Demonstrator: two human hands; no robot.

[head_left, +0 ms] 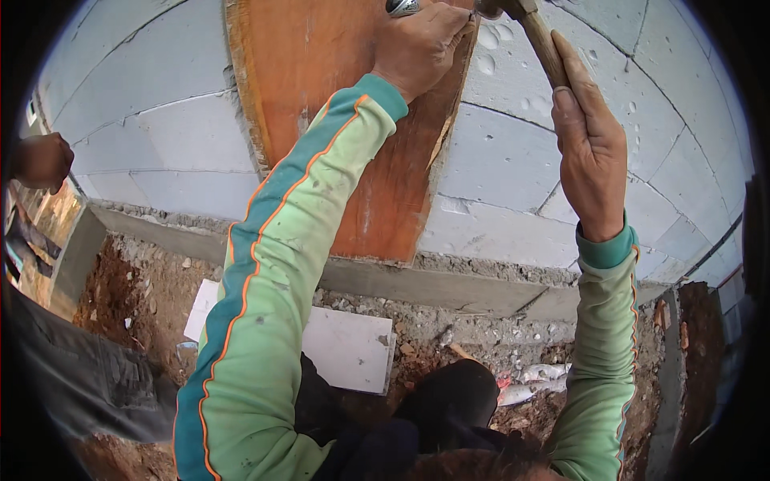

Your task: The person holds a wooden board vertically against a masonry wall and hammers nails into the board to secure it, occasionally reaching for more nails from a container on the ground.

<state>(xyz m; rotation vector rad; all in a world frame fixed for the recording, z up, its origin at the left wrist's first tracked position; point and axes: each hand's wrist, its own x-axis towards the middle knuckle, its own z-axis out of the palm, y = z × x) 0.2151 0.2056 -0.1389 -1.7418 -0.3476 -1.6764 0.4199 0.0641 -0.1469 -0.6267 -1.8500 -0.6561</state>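
Note:
My right hand (589, 144) is wrapped around the wooden handle of a hammer (545, 48), whose head is partly cut off by the top edge of the view. Against the right edge of a reddish-brown wooden board (345, 192), my left hand (421, 46) is closed in a pinch, its fingertips close to the hammer head. What the pinch holds is too small to make out. A shiny patterned metal piece (403, 7) shows beside the left hand at the top. The board stands upright against a wall of pale blocks (505, 160).
A concrete ledge (481, 290) runs along the wall's foot. On the soil below lie a white block (349, 349), rubble and a crumpled white-and-red wrapper (521, 393). At the left are another person's hand (42, 163) and a dark trouser leg (104, 369).

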